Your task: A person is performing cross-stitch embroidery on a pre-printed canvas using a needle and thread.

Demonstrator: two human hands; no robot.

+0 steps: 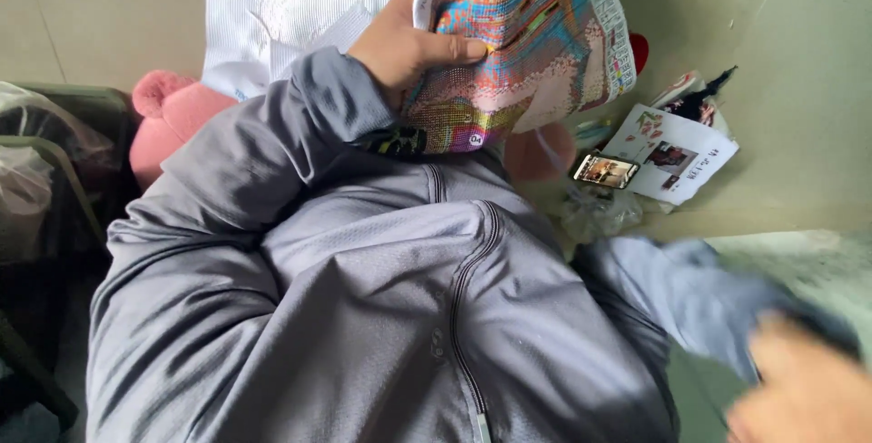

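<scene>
Cloth [527,43] folds under left hand [404,43], thumb pressing its stitched face.

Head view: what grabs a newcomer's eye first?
The multicoloured cross-stitch canvas, top centre, gripped at its folded edge by the left hand. Below it a grey zip-up jacket fills most of the frame. The right hand is a blur at bottom right, and a lit phone lies on the floor beside a printed sheet.

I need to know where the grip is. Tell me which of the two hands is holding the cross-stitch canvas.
The left hand, raised at top centre, grips the folded colourful cross-stitch canvas with its thumb across the front. The right hand is blurred at the lower right corner, away from it.
</scene>
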